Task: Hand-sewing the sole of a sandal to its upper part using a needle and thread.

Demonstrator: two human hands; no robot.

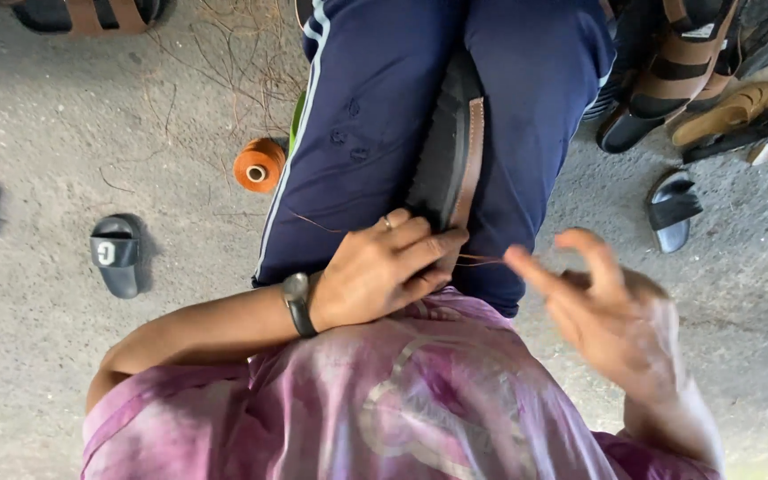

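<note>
Head view: the sandal (452, 151) is clamped between the knees, long axis running away from the body. Left hand (375, 271) fingers are pressed closed on its near end; right hand (620, 316), fingers open, is held just beside, thread (480, 260) between.

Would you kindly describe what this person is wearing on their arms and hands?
Both arms are bare below short sleeves of a pink and purple mottled shirt. The left hand has a dark wristwatch with a round case at the wrist and a thin ring on one finger. The right hand is motion-blurred and shows no glove, watch or ring that can be made out.
</note>
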